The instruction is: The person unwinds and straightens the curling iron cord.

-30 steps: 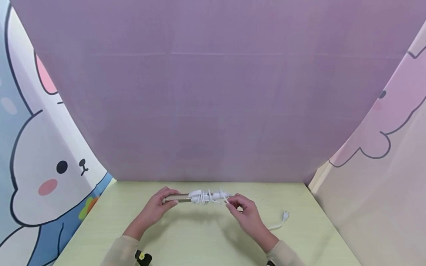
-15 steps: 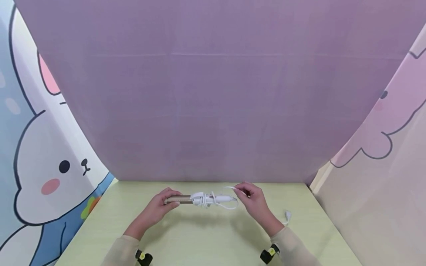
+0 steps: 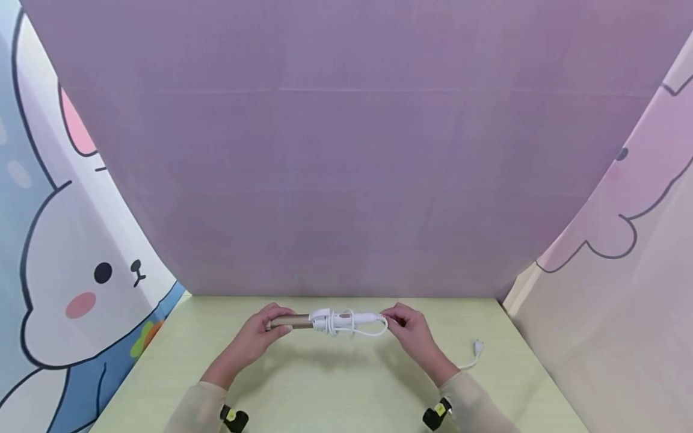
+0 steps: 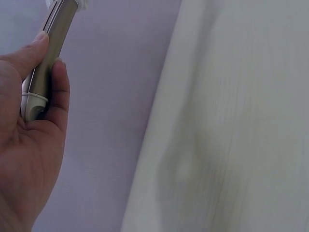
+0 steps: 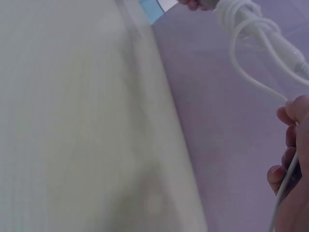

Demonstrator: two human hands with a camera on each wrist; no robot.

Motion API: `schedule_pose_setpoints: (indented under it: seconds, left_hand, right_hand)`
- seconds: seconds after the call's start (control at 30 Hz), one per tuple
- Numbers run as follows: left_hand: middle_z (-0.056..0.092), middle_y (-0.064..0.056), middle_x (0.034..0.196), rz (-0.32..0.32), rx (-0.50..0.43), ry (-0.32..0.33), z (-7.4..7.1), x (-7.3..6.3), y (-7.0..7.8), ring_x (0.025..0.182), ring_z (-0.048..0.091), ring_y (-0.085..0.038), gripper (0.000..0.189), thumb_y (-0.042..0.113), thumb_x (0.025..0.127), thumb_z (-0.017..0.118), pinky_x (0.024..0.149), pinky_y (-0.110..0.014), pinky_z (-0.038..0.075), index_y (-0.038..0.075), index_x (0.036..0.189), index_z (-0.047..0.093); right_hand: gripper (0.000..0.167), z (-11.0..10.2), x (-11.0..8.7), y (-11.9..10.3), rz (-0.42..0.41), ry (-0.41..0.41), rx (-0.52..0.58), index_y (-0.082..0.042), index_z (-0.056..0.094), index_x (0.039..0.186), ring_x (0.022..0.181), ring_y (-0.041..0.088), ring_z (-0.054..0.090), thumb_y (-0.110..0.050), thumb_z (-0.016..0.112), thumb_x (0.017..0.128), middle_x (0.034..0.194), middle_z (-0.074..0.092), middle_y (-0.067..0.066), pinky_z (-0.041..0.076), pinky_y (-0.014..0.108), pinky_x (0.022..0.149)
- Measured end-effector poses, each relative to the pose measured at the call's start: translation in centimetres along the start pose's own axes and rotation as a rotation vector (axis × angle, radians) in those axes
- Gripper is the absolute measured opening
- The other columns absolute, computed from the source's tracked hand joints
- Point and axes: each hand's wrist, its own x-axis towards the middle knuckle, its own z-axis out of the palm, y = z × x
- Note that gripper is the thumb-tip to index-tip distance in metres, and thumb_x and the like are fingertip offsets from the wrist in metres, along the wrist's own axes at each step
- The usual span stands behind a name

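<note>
A curling iron point(image 3: 299, 321) with a gold-brown barrel and white handle is held level above the table in the head view. My left hand point(image 3: 258, 334) grips the barrel near its tip; in the left wrist view the thumb and fingers lie on either side of the barrel point(image 4: 57, 36). Several turns of white cord point(image 5: 231, 14) wrap the handle, and a loose loop hangs by its end. The right hand point(image 3: 412, 337) pinches the cord close to the handle's end. In the right wrist view the cord runs on down past the curled fingers point(image 5: 276, 175).
The cord's white plug point(image 3: 478, 347) lies on the pale table point(image 3: 325, 397), right of the right forearm. A purple cloth point(image 3: 346, 180) rises behind the table. Printed cartoon curtains stand at the left point(image 3: 54, 270) and right point(image 3: 622, 313).
My right hand first moved right and up with the cord, then slightly down to the handle's end. The loose loop came off the handle's end. The plug shifted right; the left hand barely moved.
</note>
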Motion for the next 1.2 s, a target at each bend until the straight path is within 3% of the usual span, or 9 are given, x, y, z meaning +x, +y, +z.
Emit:
schedule_pose_setpoints:
  seconds: [0.27,0.53,0.77,0.97,1.2]
  left_hand:
    - [0.066,0.000,0.120,-0.023,-0.002,0.020,-0.4,0.2,0.4,0.098,0.059,-0.028,0.025,0.023,0.107,0.078,0.080,-0.032,0.051,0.024,0.132,0.076]
    - [0.065,-0.005,0.123,-0.018,-0.019,0.045,-0.4,0.2,0.6,0.095,0.058,-0.027,0.026,0.021,0.106,0.078,0.077,-0.031,0.051,0.019,0.132,0.076]
    - [0.064,-0.006,0.119,-0.041,-0.018,0.056,-0.3,0.2,0.4,0.090,0.056,-0.024,0.026,0.019,0.106,0.079,0.074,-0.030,0.050,0.017,0.132,0.076]
    - [0.063,-0.005,0.115,-0.048,-0.011,0.050,0.0,0.1,0.0,0.086,0.055,-0.019,0.027,0.019,0.105,0.079,0.072,-0.030,0.050,0.018,0.132,0.076]
    - [0.063,-0.008,0.114,-0.028,-0.010,0.043,0.1,0.0,0.1,0.085,0.054,-0.020,0.027,0.020,0.105,0.079,0.072,-0.030,0.049,0.019,0.132,0.076]
  right_hand:
    - [0.008,0.5,-1.3,0.6,0.038,-0.087,-0.011,-0.004,0.085,0.097,0.068,0.003,0.048,0.003,0.080,0.098,0.080,0.062,-0.003,0.040,0.019,0.059]
    - [0.008,0.8,-2.3,0.1,0.068,-0.250,0.005,-0.002,0.085,0.106,0.073,0.003,0.051,-0.006,0.080,0.101,0.087,0.066,0.000,0.044,0.019,0.063]
    - [0.007,1.0,-3.2,-1.0,0.002,-0.332,0.029,-0.004,0.085,0.106,0.072,-0.001,0.048,-0.007,0.080,0.101,0.082,0.061,-0.004,0.042,0.017,0.061]
    - [0.007,0.5,-3.1,-3.1,-0.027,-0.356,0.064,-0.008,0.085,0.106,0.073,-0.001,0.051,-0.008,0.079,0.102,0.083,0.064,-0.003,0.044,0.018,0.062]
    - [0.010,-0.4,-2.0,-5.0,-0.083,-0.283,0.116,-0.004,0.084,0.107,0.071,0.000,0.050,0.000,0.076,0.103,0.086,0.068,0.005,0.043,0.020,0.058]
